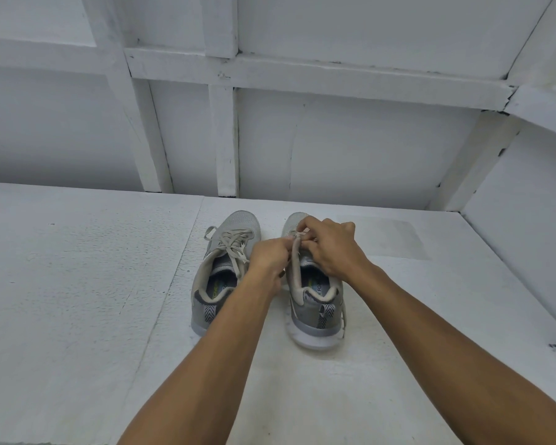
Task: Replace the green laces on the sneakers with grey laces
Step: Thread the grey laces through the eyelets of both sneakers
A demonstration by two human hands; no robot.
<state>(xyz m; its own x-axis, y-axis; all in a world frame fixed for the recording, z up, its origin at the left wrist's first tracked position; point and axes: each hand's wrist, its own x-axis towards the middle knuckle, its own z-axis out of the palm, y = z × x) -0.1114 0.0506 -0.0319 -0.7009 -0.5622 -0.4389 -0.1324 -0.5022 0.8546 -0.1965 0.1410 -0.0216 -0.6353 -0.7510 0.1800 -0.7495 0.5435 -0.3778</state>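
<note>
Surface: a white, rough-textured tabletop (77, 284) is seen, backed by a white panelled wall (334, 149).
Left sneaker (217, 274): grey, stood flat on the tabletop with its toe pointed away from the person.
Threaded laces (235, 248): pale grey, crossed through the left sneaker's eyelets, with the ends left untied and lying loose over the tongue.
Right sneaker (315, 303): grey, stood just beside the left one and apart from it, toe likewise pointed away; its front half is covered by both hands.
Loose lace (297, 240): a pale grey strand is held up above the right sneaker's eyelets, between the two hands.
Left hand (267, 256): fingers are curled, and the loose lace is pinched at their tips.
Right hand (333, 248): fingers are bent down over the eyelets, and the same lace is pinched at its upper end.
Eyelet in use: cannot be told, since it is hidden by the fingers.
</note>
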